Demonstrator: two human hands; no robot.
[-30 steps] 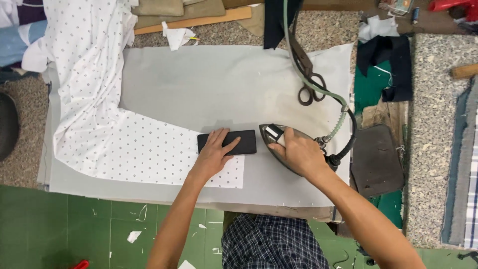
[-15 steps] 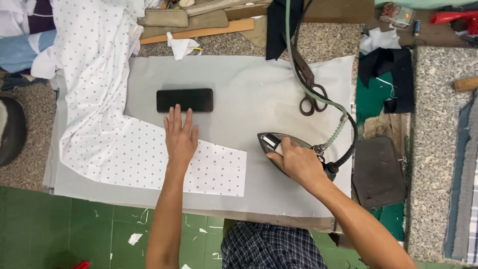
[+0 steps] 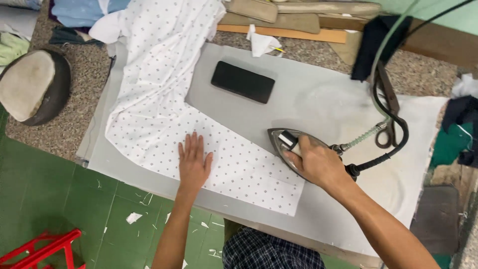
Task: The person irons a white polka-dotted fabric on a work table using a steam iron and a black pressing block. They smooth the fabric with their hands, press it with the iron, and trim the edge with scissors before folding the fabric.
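**Hands on cloth and iron**

Left hand (image 3: 193, 160) lies flat, fingers spread, on the dotted white fabric (image 3: 159, 99). Right hand (image 3: 317, 162) is wrapped around the handle of the iron (image 3: 285, 144), which sits at the fabric's edge on the grey pad (image 3: 308, 94) covering the counter. Beyond lies a black block (image 3: 242, 81); scissors (image 3: 386, 124) rest to the right.
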